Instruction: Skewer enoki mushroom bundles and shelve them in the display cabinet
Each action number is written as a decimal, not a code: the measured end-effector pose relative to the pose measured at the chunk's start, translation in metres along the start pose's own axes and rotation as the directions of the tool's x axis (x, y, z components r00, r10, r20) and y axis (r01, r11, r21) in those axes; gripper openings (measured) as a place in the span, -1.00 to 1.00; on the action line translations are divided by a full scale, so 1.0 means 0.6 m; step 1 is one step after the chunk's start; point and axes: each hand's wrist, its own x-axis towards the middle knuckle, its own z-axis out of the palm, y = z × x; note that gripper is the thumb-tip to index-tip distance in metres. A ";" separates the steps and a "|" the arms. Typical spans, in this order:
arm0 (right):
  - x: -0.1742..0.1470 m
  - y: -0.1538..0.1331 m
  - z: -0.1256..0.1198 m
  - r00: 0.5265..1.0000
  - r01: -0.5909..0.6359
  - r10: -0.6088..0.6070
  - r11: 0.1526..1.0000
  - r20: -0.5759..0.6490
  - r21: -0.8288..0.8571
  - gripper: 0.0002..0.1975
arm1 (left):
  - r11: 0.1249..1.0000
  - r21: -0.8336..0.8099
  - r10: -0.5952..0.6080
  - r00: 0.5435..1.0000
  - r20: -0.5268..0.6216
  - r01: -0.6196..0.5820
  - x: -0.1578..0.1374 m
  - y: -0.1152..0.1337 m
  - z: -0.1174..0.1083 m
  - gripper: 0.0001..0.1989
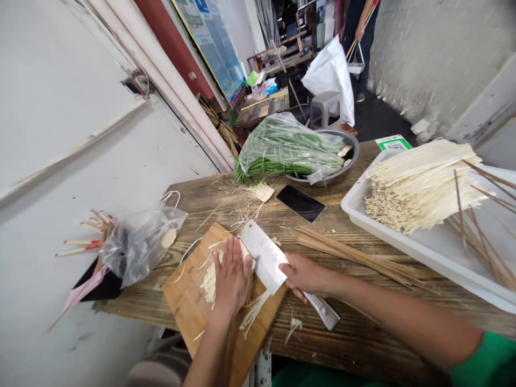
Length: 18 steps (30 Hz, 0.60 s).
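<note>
My right hand [303,274] grips a cleaver [262,252] where its metal handle meets the wide blade. The blade lies beside the enoki mushrooms [209,282] on a wooden cutting board [181,298]. My left hand [233,274] rests flat on that bunch with its fingers stretched out, hiding much of it. Loose enoki strands [255,314] are on the board below the blade. Beyond the board, a small trimmed piece of enoki [260,192] sits on the wooden table [193,199].
Bamboo skewers [355,252] and a phone [300,203] lie beyond the cleaver. A white tray [403,244] with enoki stands right. Bagged green vegetables [290,142] rest over a metal bowl [355,150]. Left is a plastic bag [137,244]. A person [358,43] stands at the back.
</note>
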 end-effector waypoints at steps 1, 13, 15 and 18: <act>0.000 0.000 0.002 1.000 0.002 -0.002 1.000 0.003 0.000 -0.89 | 1.000 0.002 -0.001 1.000 0.007 0.001 0.000 0.000 0.001 -0.43; -0.002 -0.004 0.021 1.000 0.011 -0.012 0.999 0.024 0.050 -0.84 | 1.000 0.014 -0.025 0.999 0.020 0.024 -0.002 -0.010 -0.002 -0.41; -0.001 -0.011 0.030 1.000 0.005 -0.005 0.999 0.012 0.053 -0.83 | 0.999 0.011 -0.050 0.998 0.024 0.050 -0.001 -0.011 -0.003 -0.40; 0.000 -0.020 0.050 1.000 0.013 -0.013 0.999 -0.015 0.035 -0.85 | 0.998 -0.010 -0.055 0.998 0.026 0.055 -0.002 -0.013 -0.009 -0.39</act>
